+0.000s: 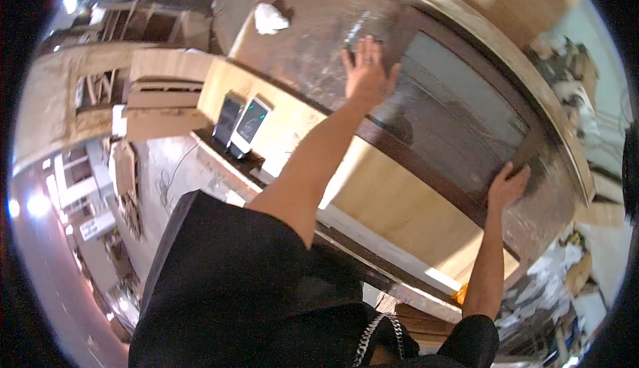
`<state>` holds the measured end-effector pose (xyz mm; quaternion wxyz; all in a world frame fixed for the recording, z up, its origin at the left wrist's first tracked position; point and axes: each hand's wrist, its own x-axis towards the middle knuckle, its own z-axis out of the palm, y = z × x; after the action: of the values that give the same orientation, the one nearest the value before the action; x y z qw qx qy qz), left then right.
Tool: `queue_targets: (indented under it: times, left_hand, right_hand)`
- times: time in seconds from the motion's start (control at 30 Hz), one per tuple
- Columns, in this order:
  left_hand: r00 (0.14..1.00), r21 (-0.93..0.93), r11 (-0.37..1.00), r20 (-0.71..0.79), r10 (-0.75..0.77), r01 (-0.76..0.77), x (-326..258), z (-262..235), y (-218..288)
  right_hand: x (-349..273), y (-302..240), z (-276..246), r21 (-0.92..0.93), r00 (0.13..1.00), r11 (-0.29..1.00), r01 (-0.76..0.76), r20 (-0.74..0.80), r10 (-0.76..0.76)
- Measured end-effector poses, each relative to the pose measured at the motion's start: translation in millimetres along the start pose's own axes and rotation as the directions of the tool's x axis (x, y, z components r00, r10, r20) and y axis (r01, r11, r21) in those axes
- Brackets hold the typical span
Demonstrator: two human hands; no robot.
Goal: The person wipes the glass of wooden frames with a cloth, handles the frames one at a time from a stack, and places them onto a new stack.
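Observation:
A dark brown framed panel (393, 125) with a grey, shiny inset (466, 82) lies slantwise on the workbench (313, 42). My left hand (368, 75) is stretched out with fingers spread at the panel's far left end. At its right end, my right hand (509, 185) also has its fingers apart, over the frame's near right corner. Neither hand holds anything. Whether the palms press on the panel or only rest there I cannot tell. Along the near side of the panel runs a pale wooden board (393, 198).
Two phones, one with a lit screen (253, 123) and one dark (228, 116), stand at the board's left end. A crumpled white wad (270, 19) lies at the far left of the bench. A wooden rail (506, 42) edges the far side. White scraps (549, 271) pile up at right.

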<state>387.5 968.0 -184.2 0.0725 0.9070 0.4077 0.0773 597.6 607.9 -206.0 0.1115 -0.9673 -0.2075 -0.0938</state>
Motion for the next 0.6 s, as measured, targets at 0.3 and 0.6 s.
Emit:
queue_targets:
  times: [0.3, 0.6]
  left_hand:
    - [0.998, -0.106, 0.994, 0.055, -0.028, 0.034, -7.0, -11.5, -5.9]
    - [1.000, -0.034, 0.999, 0.007, -0.013, 0.013, -3.8, -6.9, -0.3]
  right_hand:
    - [-3.9, 17.5, 18.7, 0.025, 0.998, 0.998, 0.061, -0.009, -0.061]
    - [-1.0, 10.8, 11.2, -0.002, 0.999, 1.000, 0.012, -0.040, -0.012]
